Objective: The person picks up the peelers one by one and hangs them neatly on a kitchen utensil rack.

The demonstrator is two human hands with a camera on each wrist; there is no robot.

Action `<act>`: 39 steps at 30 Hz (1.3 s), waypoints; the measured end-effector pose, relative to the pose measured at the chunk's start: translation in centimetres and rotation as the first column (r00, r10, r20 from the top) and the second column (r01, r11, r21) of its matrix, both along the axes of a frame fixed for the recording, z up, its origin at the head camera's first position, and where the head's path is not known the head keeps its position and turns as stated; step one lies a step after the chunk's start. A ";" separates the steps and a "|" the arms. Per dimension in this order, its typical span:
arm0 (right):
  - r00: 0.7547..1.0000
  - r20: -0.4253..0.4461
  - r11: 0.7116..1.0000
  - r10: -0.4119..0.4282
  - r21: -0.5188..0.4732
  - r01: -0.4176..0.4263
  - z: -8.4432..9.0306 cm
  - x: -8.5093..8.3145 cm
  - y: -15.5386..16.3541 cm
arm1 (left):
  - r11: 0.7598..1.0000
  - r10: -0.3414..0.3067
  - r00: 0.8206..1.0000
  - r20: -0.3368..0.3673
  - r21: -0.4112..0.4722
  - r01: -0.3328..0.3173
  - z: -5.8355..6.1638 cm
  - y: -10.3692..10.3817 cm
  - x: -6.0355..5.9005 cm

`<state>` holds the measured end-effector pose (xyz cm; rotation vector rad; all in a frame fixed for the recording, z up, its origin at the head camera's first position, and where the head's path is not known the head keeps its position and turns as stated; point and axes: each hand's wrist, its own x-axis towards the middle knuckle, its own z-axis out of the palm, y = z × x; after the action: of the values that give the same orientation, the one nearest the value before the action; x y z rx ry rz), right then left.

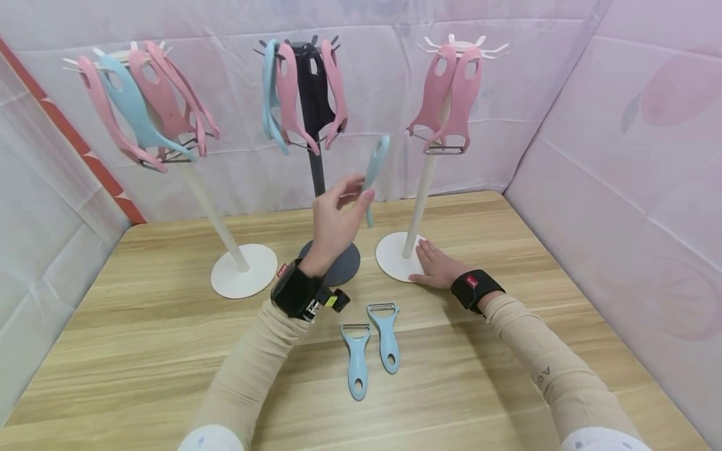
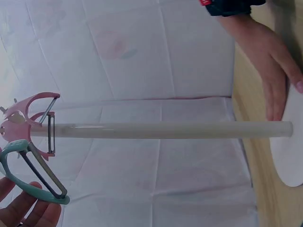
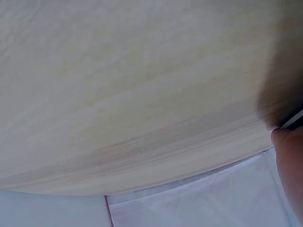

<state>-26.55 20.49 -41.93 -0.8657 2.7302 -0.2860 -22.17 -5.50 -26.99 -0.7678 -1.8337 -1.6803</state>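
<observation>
My left hand (image 1: 336, 217) holds a light blue peeler (image 1: 376, 161) up in the air, between the black stand and the right-hand white stand. In the left wrist view, the blade end of this peeler (image 2: 38, 189) shows above the curled fingers. My right hand (image 1: 439, 266) lies with its fingers on the round white base (image 1: 389, 255) of the right stand. Two pink peelers (image 1: 464, 94) hang from that stand's top hooks. On the table, two more light blue peelers (image 1: 357, 363) lie side by side, in front of the stands.
At the left, a white stand (image 1: 211, 210) carries several pink peelers and a blue one. The black stand (image 1: 317, 172) in the middle bears blue, pink and black peelers. The wooden table (image 1: 141, 351) meets pale cloth walls (image 1: 637, 188) at the back and sides.
</observation>
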 end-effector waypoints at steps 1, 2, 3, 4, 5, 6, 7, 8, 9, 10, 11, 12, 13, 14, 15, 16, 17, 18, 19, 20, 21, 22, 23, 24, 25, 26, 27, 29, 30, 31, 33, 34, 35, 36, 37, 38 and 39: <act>1.000 -0.008 0.999 -0.005 0.034 0.006 -0.1 -0.1 -0.1 | 1.000 0.004 1.000 -0.007 0.008 -0.004 0.5 0.1 -0.3; 1.000 -0.014 0.998 -0.006 0.056 0.006 -0.2 -0.2 -0.1 | 1.000 0.007 1.000 -0.017 0.015 -0.007 0.9 0.2 -0.6; 1.000 -0.016 0.998 -0.006 0.069 0.007 -0.2 -0.3 -0.1 | 1.000 0.012 1.000 -0.027 0.020 -0.011 1.4 0.2 -0.8; 1.000 -0.020 0.996 -0.005 0.085 0.006 -0.3 -0.4 -0.1 | 1.000 0.015 0.999 -0.037 0.021 -0.014 1.8 0.3 -1.1; 1.000 -0.022 0.995 -0.004 0.099 0.007 -0.3 -0.4 -0.2 | 1.000 0.019 0.999 -0.040 0.022 -0.019 2.3 0.4 -1.3; 1.000 -0.023 0.994 -0.003 0.111 0.006 -0.3 -0.5 -0.1 | 1.000 0.025 0.999 -0.044 0.017 -0.024 2.7 0.4 -1.5; 1.000 -0.025 0.992 -0.002 0.125 0.005 -0.3 -0.5 -0.1 | 1.000 0.029 0.999 -0.045 0.010 -0.028 3.1 0.5 -1.7; 1.000 -0.025 0.993 -0.003 0.116 0.006 -0.3 -0.5 -0.1 | 0.999 0.034 0.999 -0.040 0.005 -0.033 3.5 0.6 -1.9; 1.000 -0.026 0.993 -0.004 0.114 0.007 -0.2 -0.5 -0.1 | 0.999 0.041 0.999 -0.035 0.000 -0.041 3.8 0.6 -2.1; 1.000 -0.028 0.994 -0.004 0.113 0.007 -0.2 -0.5 -0.1 | 0.999 0.046 0.999 -0.022 -0.006 -0.046 4.1 0.7 -2.3; 0.999 -0.032 0.993 -0.004 0.115 0.007 -0.2 -0.4 -0.1 | 0.999 0.052 0.999 -0.005 -0.011 -0.052 4.4 0.9 -2.6; 0.999 -0.038 0.994 -0.003 0.105 0.007 -0.2 -0.4 -0.1 | 0.998 0.059 0.998 0.006 -0.017 -0.059 4.7 1.0 -2.8; 0.999 -0.042 0.995 -0.002 0.100 0.007 -0.2 -0.3 -0.2 | 0.997 0.067 0.998 0.017 -0.024 -0.067 5.0 1.1 -3.1; 0.999 -0.048 0.996 -0.001 0.092 0.005 -0.2 -0.3 -0.3 | 0.997 0.075 0.997 0.025 -0.034 -0.074 5.3 1.2 -3.3; 0.998 -0.055 0.995 -0.001 0.098 0.006 -0.2 -0.2 -0.3 | 0.996 0.082 0.996 0.029 -0.043 -0.080 5.6 1.3 -3.5; 0.998 -0.062 0.996 -0.001 0.093 0.007 -0.1 -0.1 -0.4 | 0.995 0.084 0.996 0.037 -0.051 -0.082 5.9 1.4 -3.7; 0.998 -0.066 0.996 -0.003 0.090 0.009 -0.1 0.0 -0.5 | 0.994 0.090 0.995 0.040 -0.059 -0.088 6.2 1.6 -3.9; 0.997 -0.071 0.996 -0.004 0.085 0.010 0.0 0.1 -0.5 | 0.994 0.094 0.995 0.037 -0.066 -0.091 6.5 1.7 -4.1; 0.997 -0.072 0.996 -0.007 0.086 0.013 0.0 0.2 -0.5 | 0.993 0.099 0.995 0.034 -0.075 -0.096 6.8 1.8 -4.2; 0.997 -0.075 0.996 -0.008 0.087 0.015 0.0 0.2 -0.5 | 0.992 0.103 0.994 0.030 -0.079 -0.100 7.1 2.0 -4.3; 0.997 -0.075 0.996 -0.010 0.088 0.017 0.0 0.3 -0.5 | 0.991 0.107 0.994 0.031 -0.080 -0.104 7.4 2.1 -4.4; 0.997 -0.072 0.996 -0.011 0.084 0.017 0.1 0.3 -0.5 | 0.991 0.110 0.993 0.043 -0.079 -0.106 7.6 2.3 -4.6; 0.997 -0.072 0.997 -0.010 0.081 0.016 0.1 0.3 -0.5 | 0.991 0.111 0.992 0.054 -0.080 -0.107 7.8 2.5 -4.6; 0.997 -0.072 0.997 -0.010 0.077 0.016 0.1 0.3 -0.4 | 0.991 0.110 0.993 0.051 -0.078 -0.106 8.0 2.6 -4.7; 0.998 -0.069 0.997 -0.012 0.070 0.017 0.0 0.2 -0.3 | 0.991 0.109 0.992 0.059 -0.079 -0.104 8.3 2.8 -4.7; 0.998 -0.068 0.997 -0.010 0.070 0.015 0.0 0.2 -0.3 | 0.992 0.104 0.992 0.070 -0.075 -0.099 8.5 2.9 -4.8; 0.997 -0.070 0.997 -0.008 0.079 0.014 -0.1 0.2 -0.3 | 0.993 0.102 0.992 0.079 -0.074 -0.096 8.7 3.1 -4.9; 0.998 -0.068 0.996 -0.010 0.086 0.016 -0.2 0.0 -0.1 | 0.992 0.101 0.993 0.063 -0.078 -0.096 9.1 3.4 -5.0; 0.998 -0.067 0.996 -0.011 0.091 0.017 -0.2 0.0 -0.1 | 0.992 0.106 0.993 0.047 -0.081 -0.102 9.3 3.5 -5.0; 0.998 -0.066 0.995 -0.011 0.098 0.018 -0.3 -0.1 -0.1 | 0.991 0.109 0.993 0.042 -0.083 -0.105 9.4 3.6 -5.0; 0.998 -0.058 0.994 -0.016 0.109 0.022 -0.3 -0.1 -0.1 | 0.989 0.123 0.992 0.030 -0.091 -0.120 9.6 3.8 -5.1; 0.998 -0.054 0.995 -0.018 0.100 0.024 -0.3 -0.1 -0.2 | 0.987 0.132 0.991 0.029 -0.097 -0.129 9.7 3.9 -5.1; 0.998 -0.054 0.995 -0.018 0.097 0.023 -0.3 -0.1 -0.2 | 0.986 0.137 0.990 0.038 -0.101 -0.132 9.8 4.0 -5.1; 0.998 -0.052 0.995 -0.020 0.099 0.025 -0.3 -0.2 -0.2 | 0.985 0.142 0.989 0.050 -0.108 -0.136 9.8 4.1 -5.2; 0.998 -0.051 0.995 -0.022 0.095 0.026 -0.3 -0.2 -0.3 | 0.984 0.142 0.988 0.063 -0.115 -0.134 9.8 4.1 -5.3; 0.998 -0.053 0.995 -0.022 0.092 0.027 -0.3 -0.1 -0.3 | 0.983 0.142 0.987 0.078 -0.125 -0.131 9.8 4.2 -5.3; 0.998 -0.055 0.996 -0.021 0.089 0.026 -0.3 -0.1 -0.4 | 0.982 0.142 0.987 0.078 -0.136 -0.130 9.7 4.2 -5.4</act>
<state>-26.68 20.10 -42.21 -0.8296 2.7806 -0.1453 -27.57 -1.28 -17.29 -0.6143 -2.0243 -1.5414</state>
